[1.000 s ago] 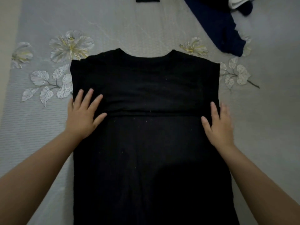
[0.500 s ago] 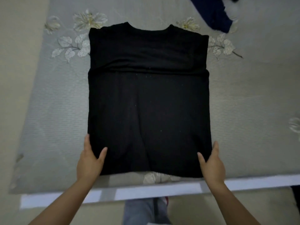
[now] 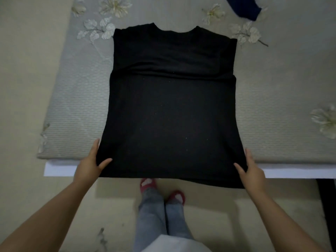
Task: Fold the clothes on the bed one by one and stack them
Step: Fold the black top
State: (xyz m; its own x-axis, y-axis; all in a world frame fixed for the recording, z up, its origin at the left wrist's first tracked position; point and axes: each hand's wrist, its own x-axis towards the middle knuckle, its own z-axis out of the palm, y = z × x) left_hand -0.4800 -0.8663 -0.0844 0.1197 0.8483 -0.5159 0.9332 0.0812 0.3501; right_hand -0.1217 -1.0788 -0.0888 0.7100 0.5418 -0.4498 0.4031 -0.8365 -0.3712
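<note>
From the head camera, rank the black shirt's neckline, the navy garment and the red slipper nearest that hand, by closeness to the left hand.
From the left hand:
1. Red slipper, just right of it, on the floor.
2. Black shirt's neckline, farther up the bed.
3. Navy garment, far top right corner.

The scene is dimly and evenly lit, with muted, greyish colour. The black garment (image 3: 172, 110) is rendered almost without detail; only faint creases are made out. A soft shadow is cast on the floor (image 3: 27, 88) below the bed (image 3: 76, 99) edge. Straight lines are bowed towards the corners by the wide lens. Fine grain and slight softness are seen, perhaps motion blur.
</note>
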